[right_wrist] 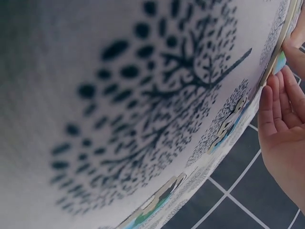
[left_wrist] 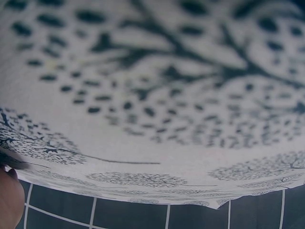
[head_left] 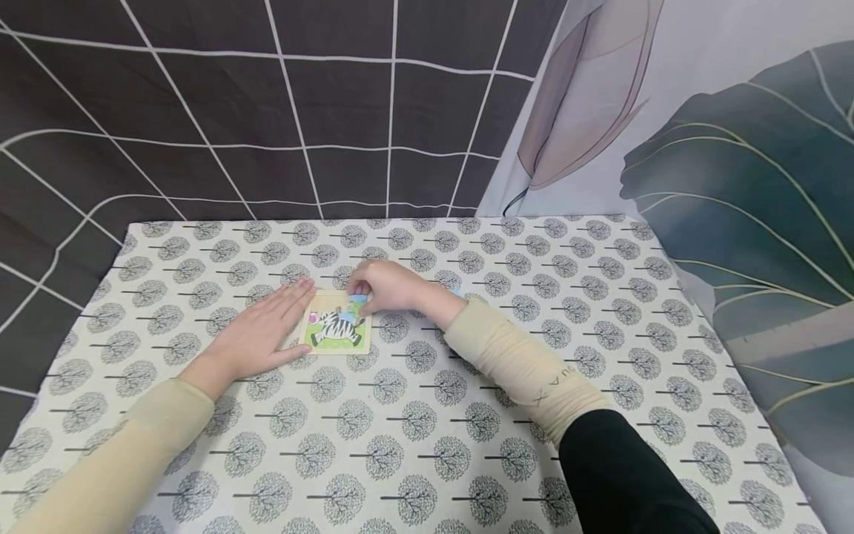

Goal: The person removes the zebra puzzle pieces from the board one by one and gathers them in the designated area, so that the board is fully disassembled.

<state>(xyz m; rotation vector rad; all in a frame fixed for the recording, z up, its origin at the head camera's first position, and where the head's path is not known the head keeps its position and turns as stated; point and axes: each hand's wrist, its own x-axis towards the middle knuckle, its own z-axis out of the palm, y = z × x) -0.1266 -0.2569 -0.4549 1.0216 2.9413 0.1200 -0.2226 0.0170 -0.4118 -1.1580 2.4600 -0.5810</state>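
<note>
While the left hand rests against the zebra puzzle at nine o'clock, fingers straight, the right hand pinches a blue-green piece at its one-thirty corner. Puzzle lies at the worktop's ten o'clock. Judgement: hold piece level, align edges, press gently.

In the head view, the flat square wooden zebra puzzle board lies on the tabletop, which a white tree-printed cloth covers, at 10 o'clock from its middle. The left grip rests at the board's 9 o'clock, fingertips by the 10 o'clock corner, thumb by the 8. The right grip is at 2 o'clock, with a small flat blue-and-green puzzle piece at the 1 o'clock corner. In the right wrist view, two flat multicoloured pieces lie on the cloth: a far piece at 3 o'clock, a near piece at 6. Behind the tabletop, a black grid-lined cloth hangs at 12.
</note>
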